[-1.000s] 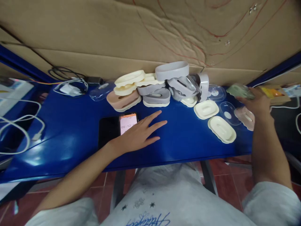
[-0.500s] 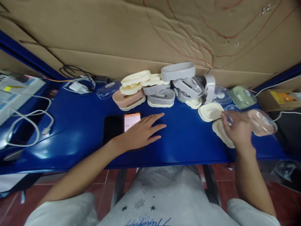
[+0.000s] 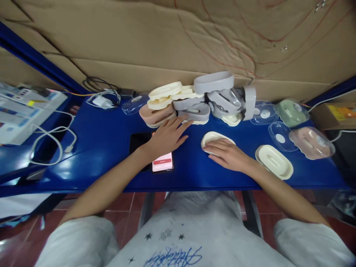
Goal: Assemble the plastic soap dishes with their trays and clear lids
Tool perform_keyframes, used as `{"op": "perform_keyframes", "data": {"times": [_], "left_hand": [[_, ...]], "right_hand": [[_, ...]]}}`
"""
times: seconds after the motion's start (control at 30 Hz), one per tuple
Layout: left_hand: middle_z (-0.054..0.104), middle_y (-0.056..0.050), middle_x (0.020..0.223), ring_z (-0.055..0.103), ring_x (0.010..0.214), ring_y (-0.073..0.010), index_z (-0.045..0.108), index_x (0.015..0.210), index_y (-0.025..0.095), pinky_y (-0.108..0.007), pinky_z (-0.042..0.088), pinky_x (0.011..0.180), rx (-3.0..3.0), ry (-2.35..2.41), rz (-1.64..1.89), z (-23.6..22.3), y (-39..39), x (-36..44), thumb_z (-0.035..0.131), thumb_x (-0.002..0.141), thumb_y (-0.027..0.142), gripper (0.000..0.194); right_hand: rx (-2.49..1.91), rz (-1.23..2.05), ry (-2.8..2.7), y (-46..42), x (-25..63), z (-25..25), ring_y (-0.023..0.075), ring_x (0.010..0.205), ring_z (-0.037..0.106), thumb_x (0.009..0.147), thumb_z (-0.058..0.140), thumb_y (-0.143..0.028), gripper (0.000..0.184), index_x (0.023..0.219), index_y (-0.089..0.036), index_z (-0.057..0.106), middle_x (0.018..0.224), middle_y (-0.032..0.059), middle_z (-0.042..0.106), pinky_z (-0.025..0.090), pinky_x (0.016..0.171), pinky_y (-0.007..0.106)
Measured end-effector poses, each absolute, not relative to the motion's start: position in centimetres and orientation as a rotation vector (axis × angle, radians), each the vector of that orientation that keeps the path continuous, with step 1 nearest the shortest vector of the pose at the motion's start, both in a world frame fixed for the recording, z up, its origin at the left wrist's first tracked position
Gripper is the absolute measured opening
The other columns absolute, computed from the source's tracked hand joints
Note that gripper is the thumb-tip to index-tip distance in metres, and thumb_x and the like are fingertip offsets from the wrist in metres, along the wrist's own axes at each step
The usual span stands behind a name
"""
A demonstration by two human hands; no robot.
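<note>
My right hand (image 3: 229, 154) lies over a cream oval soap dish (image 3: 207, 138) on the blue table, fingers across its near side and hiding much of it. My left hand (image 3: 168, 137) is spread open with nothing in it, above a lit phone (image 3: 162, 163) and near the stacked pieces. Behind its fingertips are a pink soap box (image 3: 155, 114) and a grey one (image 3: 194, 111). Another cream soap dish (image 3: 275, 161) rests to the right, close to my right forearm.
Cream and grey soap box parts (image 3: 214, 83) are piled against the cardboard. Clear lids (image 3: 280, 137), a green soap box (image 3: 292, 112) and a pink lidded one (image 3: 313, 142) sit at the right. White cables (image 3: 47, 148) lie left. The blue table (image 3: 189, 174) has a front edge near my body.
My right hand has moved left from the right-hand pieces, and a cream soap dish has come with it toward the middle. My left hand has shifted slightly up toward the stack.
</note>
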State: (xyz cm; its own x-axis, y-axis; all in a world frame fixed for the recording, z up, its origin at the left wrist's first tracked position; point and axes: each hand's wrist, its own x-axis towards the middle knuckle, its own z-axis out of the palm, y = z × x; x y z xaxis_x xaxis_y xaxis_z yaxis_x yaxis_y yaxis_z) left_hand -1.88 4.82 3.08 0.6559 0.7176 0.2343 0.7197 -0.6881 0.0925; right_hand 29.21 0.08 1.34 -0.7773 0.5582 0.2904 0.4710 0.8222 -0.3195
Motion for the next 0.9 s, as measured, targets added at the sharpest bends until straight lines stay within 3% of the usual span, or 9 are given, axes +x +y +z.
{"op": "perform_keyframes", "data": {"times": [0.23,0.33,0.4,0.5,0.63,0.77,0.9], "left_hand": [[0.069,-0.022,0.14,0.069,0.118,-0.0378,0.062,0.147,0.008,-0.05,0.056,0.095,-2.656,-1.13,-0.247,3.5,8.3,2.5,0.044,0.108,0.012,0.043],[0.072,-0.023,0.123,0.069,0.116,-0.0382,0.072,0.125,0.007,-0.05,0.054,0.095,-2.629,-1.136,-0.212,4.0,9.3,3.5,0.044,0.105,0.009,0.034],[0.072,-0.022,0.123,0.068,0.118,-0.0392,0.072,0.117,0.008,-0.051,0.053,0.098,-2.66,-1.163,-0.211,4.7,9.5,3.5,0.049,0.104,0.011,0.026],[0.072,-0.018,0.128,0.068,0.121,-0.0382,0.069,0.119,0.012,-0.052,0.052,0.102,-2.76,-1.227,-0.288,5.9,9.3,3.2,0.056,0.104,0.018,0.02],[0.076,-0.014,0.122,0.073,0.113,-0.0336,0.063,0.126,0.015,-0.048,0.052,0.102,-2.888,-1.202,-0.422,6.5,8.0,3.2,0.053,0.111,0.027,0.022],[0.078,-0.013,0.119,0.075,0.109,-0.0304,0.061,0.13,0.015,-0.046,0.053,0.1,-2.933,-1.032,-0.481,5.9,5.7,4.4,0.048,0.113,0.022,0.023],[0.077,-0.012,0.129,0.072,0.118,-0.0309,0.063,0.131,0.015,-0.048,0.05,0.105,-2.835,-0.828,-0.525,5.8,2.8,5.5,0.048,0.113,0.017,0.024]], "right_hand": [[-0.627,0.287,-2.517,0.9,28.3,1.2,0.0241,0.123,0.074,0.111,0.059,-0.026,0.028,0.135,-0.023,0.072,0.129,0.0083,0.08,0.057,0.109,0.046],[-0.733,0.295,-2.425,1.0,29.3,1.0,0.0251,0.12,0.075,0.111,0.059,-0.027,0.025,0.132,-0.025,0.073,0.126,0.0083,0.08,0.058,0.104,0.046],[-0.825,0.283,-2.355,1.2,29.9,0.9,0.0262,0.12,0.074,0.111,0.059,-0.028,0.026,0.134,-0.026,0.071,0.125,0.0087,0.08,0.058,0.103,0.046],[-0.981,0.267,-2.203,1.4,30.5,0.8,0.0293,0.131,0.069,0.111,0.059,-0.031,0.035,0.145,-0.028,0.064,0.137,0.0121,0.073,0.056,0.111,0.05],[-1.087,0.222,-2.033,1.7,30.8,1.0,0.0356,0.151,0.053,0.107,0.064,-0.04,0.058,0.162,-0.029,0.048,0.159,0.0175,0.054,0.05,0.123,0.058],[-1.089,0.176,-2.142,1.7,31.4,1.8,0.0415,0.16,0.041,0.103,0.07,-0.05,0.071,0.166,-0.031,0.043,0.172,0.017,0.038,0.043,0.128,0.066],[-0.996,0.126,-2.252,0.4,32.4,2.9,0.0395,0.158,0.046,0.105,0.071,-0.038,0.05,0.153,-0.032,0.06,0.162,0.0131,0.056,0.046,0.127,0.066]]}}
